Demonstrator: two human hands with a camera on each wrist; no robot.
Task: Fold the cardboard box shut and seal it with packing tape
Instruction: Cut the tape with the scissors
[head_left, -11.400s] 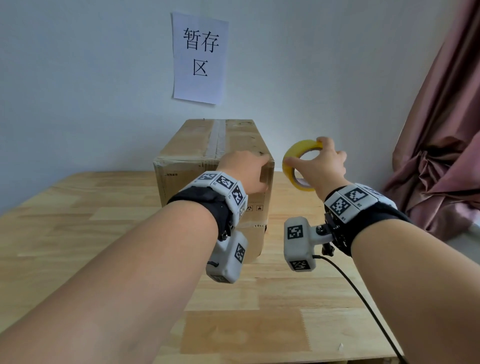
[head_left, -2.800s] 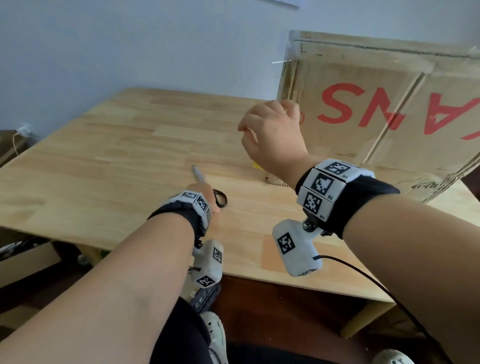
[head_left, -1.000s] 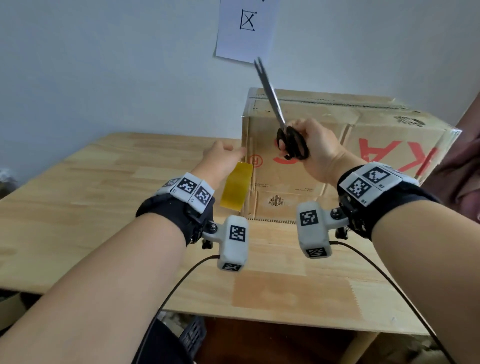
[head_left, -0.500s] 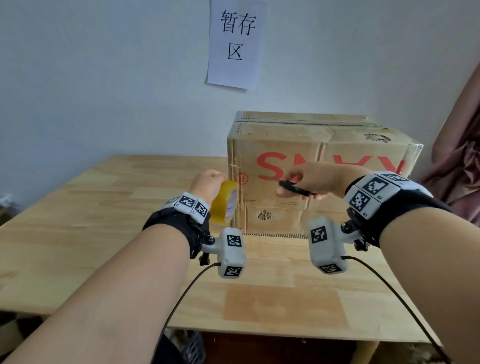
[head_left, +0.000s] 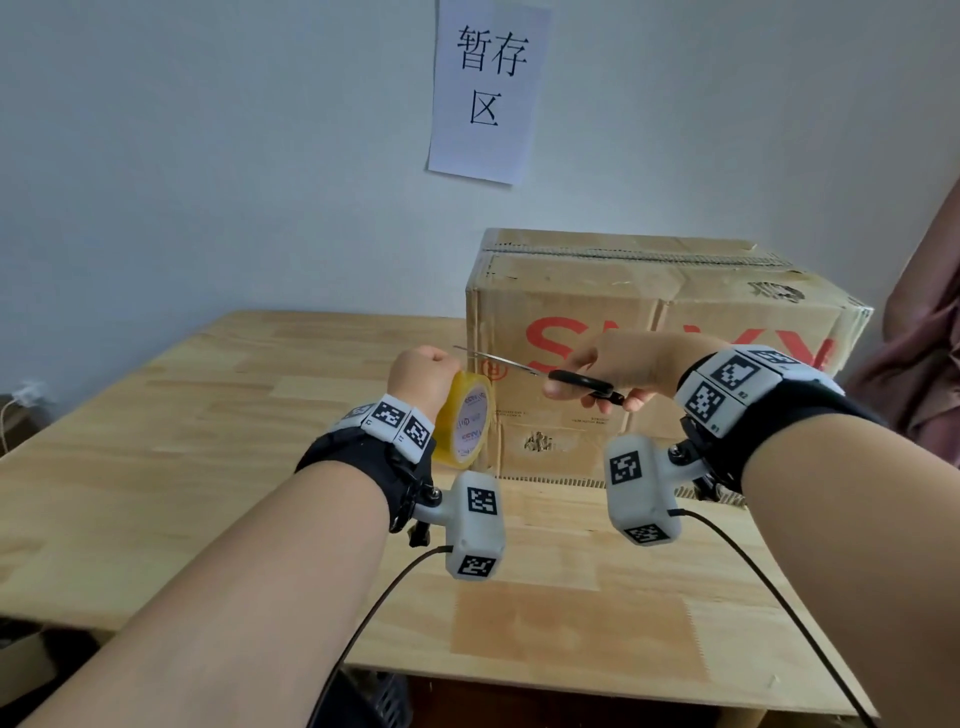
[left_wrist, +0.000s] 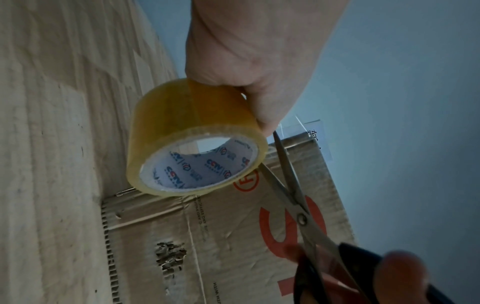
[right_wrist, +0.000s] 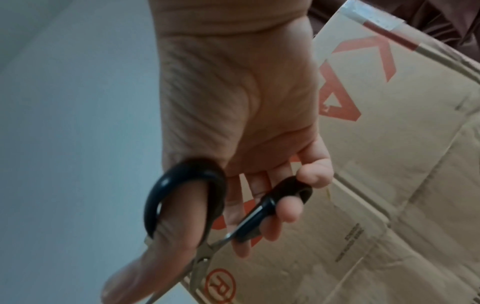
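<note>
From the head view, the cardboard box (head_left: 649, 358) stands closed on the wooden worktop (head_left: 156, 441) against the wall, under a paper sign (head_left: 488, 88). The left hand (head_left: 423, 376) grips a tape roll (head_left: 464, 426) in front of the box's left corner; the right hand (head_left: 631, 371) holds black-handled scissors (head_left: 550, 376), blades pointing at the roll.

The left wrist view shows the fingers curled over the roll's top, the scissor blades parted just beside it.

The right wrist view shows the thumb through one handle loop and fingers curled round the other.
</note>
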